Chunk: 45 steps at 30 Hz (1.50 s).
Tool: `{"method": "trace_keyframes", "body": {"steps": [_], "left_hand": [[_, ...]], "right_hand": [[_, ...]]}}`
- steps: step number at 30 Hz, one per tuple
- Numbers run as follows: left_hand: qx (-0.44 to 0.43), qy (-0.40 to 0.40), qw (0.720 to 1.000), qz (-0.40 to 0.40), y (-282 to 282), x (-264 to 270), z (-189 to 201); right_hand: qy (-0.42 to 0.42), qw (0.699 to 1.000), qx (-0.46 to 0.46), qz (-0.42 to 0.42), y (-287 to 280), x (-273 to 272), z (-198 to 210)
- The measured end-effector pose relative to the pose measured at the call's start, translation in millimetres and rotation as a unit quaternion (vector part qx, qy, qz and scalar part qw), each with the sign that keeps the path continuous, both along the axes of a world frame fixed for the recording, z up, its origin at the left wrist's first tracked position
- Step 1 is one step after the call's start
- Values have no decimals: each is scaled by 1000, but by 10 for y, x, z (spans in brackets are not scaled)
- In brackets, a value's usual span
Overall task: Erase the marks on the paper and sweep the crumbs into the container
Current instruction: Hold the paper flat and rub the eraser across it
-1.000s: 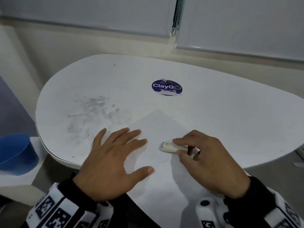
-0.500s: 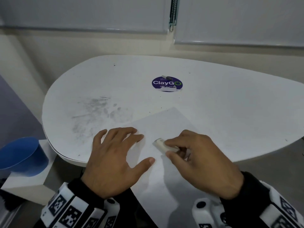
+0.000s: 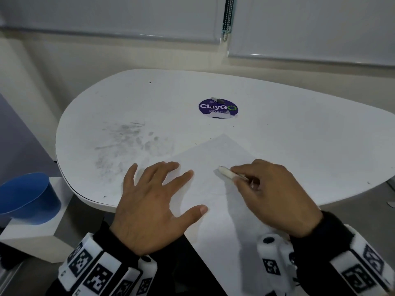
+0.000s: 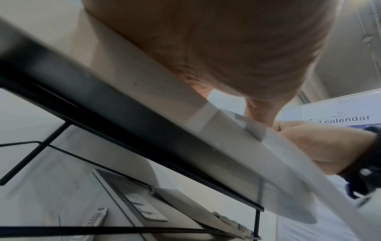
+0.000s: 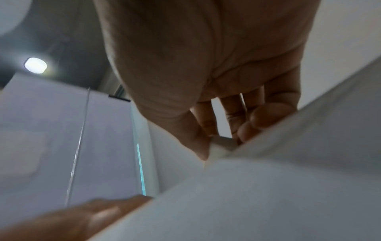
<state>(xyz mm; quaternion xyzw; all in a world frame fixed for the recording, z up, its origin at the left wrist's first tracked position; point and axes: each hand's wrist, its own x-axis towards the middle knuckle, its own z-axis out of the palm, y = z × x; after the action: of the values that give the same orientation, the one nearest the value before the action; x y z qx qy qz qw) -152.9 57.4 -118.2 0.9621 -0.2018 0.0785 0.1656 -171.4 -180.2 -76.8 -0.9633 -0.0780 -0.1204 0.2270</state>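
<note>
A white sheet of paper (image 3: pixel 215 159) lies cornerwise on the white table (image 3: pixel 299 133) and overhangs its near edge. My left hand (image 3: pixel 154 199) lies flat on the paper's left part with its fingers spread. My right hand (image 3: pixel 271 193) pinches a white eraser (image 3: pixel 226 172) and presses its tip on the paper's middle. In the right wrist view the thumb and curled fingers (image 5: pixel 233 124) close on the eraser (image 5: pixel 222 143) against the paper (image 5: pixel 268 187). A blue container (image 3: pixel 25 197) stands on a low white box left of the table.
Grey smudges (image 3: pixel 128 144) cover the table's left part. A round purple ClayGo sticker (image 3: pixel 218 108) lies toward the back, a small dark object at its top edge. A wall with window blinds (image 3: pixel 128 16) rises behind. Below the tabletop run black metal bars (image 4: pixel 51 143).
My right hand and the eraser have slid a little to the left and farther up the paper. The left hand stays flat in place. The head view has shifted slightly.
</note>
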Motion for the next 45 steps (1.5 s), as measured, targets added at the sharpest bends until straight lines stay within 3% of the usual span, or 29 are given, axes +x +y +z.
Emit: {"method": "trace_keyframes", "body": {"steps": [5, 10, 15, 20, 25, 31, 36, 42, 45], "left_hand": [[16, -1, 1000, -15, 19, -12, -8], [22, -2, 1000, -12, 15, -6, -6], [24, -14, 1000, -14, 7, -6, -9], [0, -20, 1000, -7, 1, 9, -9], [7, -25, 1000, -12, -3, 3, -10], [43, 3, 999, -9, 2, 4, 31], [36, 2, 999, -10, 2, -10, 25], [31, 6, 999, -8, -1, -5, 16], [39, 4, 999, -5, -14, -12, 26]], "right_hand": [[76, 988, 54, 123, 249, -150, 28], [6, 1000, -4, -15, 93, 1, -3], [84, 987, 44, 133, 329, -120, 59], [4, 1000, -9, -8, 143, 10, 4], [72, 992, 9, 104, 289, -114, 86], [24, 999, -16, -13, 80, 9, 92], [85, 988, -2, 126, 335, -171, 100], [31, 999, -33, -22, 10, 66, 60], [54, 994, 1, 97, 257, -80, 47]]}}
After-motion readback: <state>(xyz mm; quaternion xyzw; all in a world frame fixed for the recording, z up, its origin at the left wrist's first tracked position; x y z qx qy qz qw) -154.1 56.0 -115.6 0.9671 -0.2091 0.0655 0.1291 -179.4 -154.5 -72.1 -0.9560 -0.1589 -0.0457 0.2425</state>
